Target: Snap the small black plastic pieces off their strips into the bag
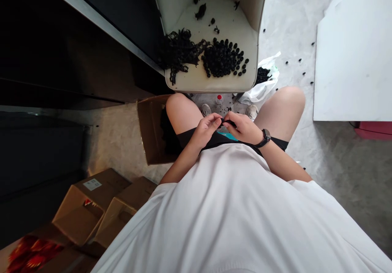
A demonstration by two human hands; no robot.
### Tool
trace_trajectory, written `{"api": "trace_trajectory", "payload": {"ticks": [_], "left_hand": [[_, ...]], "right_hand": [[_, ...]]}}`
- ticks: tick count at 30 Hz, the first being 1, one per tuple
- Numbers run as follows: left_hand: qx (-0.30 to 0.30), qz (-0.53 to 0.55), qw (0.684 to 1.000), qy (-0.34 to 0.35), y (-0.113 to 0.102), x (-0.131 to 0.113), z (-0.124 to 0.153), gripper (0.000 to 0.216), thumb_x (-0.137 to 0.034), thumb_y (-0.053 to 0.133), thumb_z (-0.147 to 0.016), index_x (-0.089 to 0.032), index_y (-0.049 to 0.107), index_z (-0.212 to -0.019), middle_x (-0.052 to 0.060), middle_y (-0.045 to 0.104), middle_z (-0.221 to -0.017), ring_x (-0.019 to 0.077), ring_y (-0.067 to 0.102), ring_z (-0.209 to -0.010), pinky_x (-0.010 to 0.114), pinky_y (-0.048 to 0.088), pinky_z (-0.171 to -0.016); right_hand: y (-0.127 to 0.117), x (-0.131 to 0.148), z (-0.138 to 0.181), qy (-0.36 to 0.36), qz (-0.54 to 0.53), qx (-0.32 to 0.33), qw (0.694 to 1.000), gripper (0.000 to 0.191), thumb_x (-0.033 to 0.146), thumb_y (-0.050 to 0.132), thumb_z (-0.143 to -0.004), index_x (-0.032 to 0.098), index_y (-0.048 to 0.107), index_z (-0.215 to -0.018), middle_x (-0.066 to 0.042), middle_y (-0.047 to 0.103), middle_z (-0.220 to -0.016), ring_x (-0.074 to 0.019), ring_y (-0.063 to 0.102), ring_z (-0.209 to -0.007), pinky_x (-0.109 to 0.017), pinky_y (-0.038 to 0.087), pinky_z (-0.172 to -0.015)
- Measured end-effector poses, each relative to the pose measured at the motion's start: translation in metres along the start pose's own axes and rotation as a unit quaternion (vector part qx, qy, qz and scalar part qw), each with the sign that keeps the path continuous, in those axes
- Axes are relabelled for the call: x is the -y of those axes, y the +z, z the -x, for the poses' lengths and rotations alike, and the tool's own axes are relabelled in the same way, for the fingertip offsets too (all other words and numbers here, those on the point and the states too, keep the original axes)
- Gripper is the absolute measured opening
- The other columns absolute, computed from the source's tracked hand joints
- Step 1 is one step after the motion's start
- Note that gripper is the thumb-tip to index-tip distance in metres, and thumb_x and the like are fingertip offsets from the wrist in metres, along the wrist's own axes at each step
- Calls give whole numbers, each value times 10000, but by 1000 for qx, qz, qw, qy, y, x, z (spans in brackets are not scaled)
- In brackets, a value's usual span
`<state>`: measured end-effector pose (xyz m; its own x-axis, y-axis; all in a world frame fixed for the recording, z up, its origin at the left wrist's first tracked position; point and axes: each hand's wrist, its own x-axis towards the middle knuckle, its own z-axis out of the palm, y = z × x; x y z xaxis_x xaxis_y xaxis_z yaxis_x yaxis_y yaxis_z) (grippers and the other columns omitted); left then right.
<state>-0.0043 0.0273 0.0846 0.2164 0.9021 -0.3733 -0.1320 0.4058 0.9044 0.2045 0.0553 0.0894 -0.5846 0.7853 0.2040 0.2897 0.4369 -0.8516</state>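
Observation:
My left hand (208, 129) and my right hand (241, 128) are close together over my lap, fingers pinched. Both grip a small dark black piece (226, 122), mostly covered by the fingers, so its exact shape is unclear. A dark watch sits on my right wrist. Beyond my knees, a cream chair seat (211, 84) holds a pile of small round black parts (223, 58), some showing a hole like beads. To their left lies a tangled heap of black scraps (180, 52). A few loose black bits are scattered farther back on the seat.
An open cardboard box (148, 132) with dark contents stands by my left leg. A white plastic bag (268, 89) of black parts sits right of the chair. A red-capped bottle (219, 98) is under it. A white table (352, 73) stands right; more cartons (104, 187) lie lower left.

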Motion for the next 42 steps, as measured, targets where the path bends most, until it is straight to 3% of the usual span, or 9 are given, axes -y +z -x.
{"api": "trace_trajectory", "payload": {"ticks": [5,10,15,20,25,30,35,38,42], "left_hand": [[-13,69,996,-46,6,3,0,641,-777,865,-798,-193,699,-1005,1,695,-918,123,671,-813,236,581,-752],[-62,156,981,-101,9,-4,-3,571,-725,811,-897,-181,637,-872,-25,587,-769,97,619,-708,219,578,-678],[-81,80,991,-64,6,-7,-3,704,-881,731,-847,-187,619,-829,-14,562,-739,117,596,-678,262,585,-666],[-56,-33,998,-8,3,-3,-1,745,-925,683,-832,-183,624,-814,-11,555,-723,119,567,-677,247,519,-628],[-27,-98,994,45,5,-1,0,710,-877,637,-917,-178,635,-790,-26,531,-643,113,491,-624,250,423,-597],[-30,-110,991,67,9,-2,0,703,-853,645,-933,-179,620,-736,-26,515,-616,111,459,-603,259,363,-583],[-5,-86,995,49,7,-2,-1,715,-881,614,-932,-197,571,-727,-41,476,-597,111,443,-575,262,373,-578],[40,-112,991,54,3,-3,0,694,-842,615,-964,-194,571,-718,-35,498,-602,115,462,-594,266,387,-614],[61,-151,985,50,-1,3,5,722,-860,572,-973,-197,554,-688,-15,529,-625,131,502,-623,280,393,-640]], "right_hand": [[-1,2,-4,-9,100,32,994,181,345,480,-1130,243,544,-995,-44,679,-774,-236,585,-666,-367,374,-692],[4,4,-5,-33,161,72,984,176,300,461,-1130,229,540,-989,-45,685,-758,-224,562,-632,-374,313,-687],[11,1,-2,-11,157,63,986,199,323,448,-1150,225,554,-1013,-49,706,-779,-221,583,-646,-367,340,-698],[13,1,1,4,78,-14,997,158,355,538,-1133,217,600,-1086,-50,712,-843,-226,629,-696,-363,453,-711],[17,6,7,-20,8,-100,995,360,405,626,-1117,219,649,-1424,-114,728,-1133,-253,720,-975,-379,588,-837],[21,5,12,-41,-29,-129,990,247,352,656,-1112,256,769,-1310,-95,726,-1066,-222,714,-914,-363,603,-796],[20,4,13,19,-130,-129,983,215,434,773,-1043,243,780,-1142,-60,739,-965,-195,661,-811,-352,561,-748],[24,3,17,96,-239,-122,958,306,535,783,-1015,240,737,-1083,-41,728,-926,-179,628,-756,-329,526,-690],[26,-6,21,201,-351,-184,896,412,653,722,-1018,257,669,-1118,-29,731,-913,-163,603,-700,-296,488,-617]]}}
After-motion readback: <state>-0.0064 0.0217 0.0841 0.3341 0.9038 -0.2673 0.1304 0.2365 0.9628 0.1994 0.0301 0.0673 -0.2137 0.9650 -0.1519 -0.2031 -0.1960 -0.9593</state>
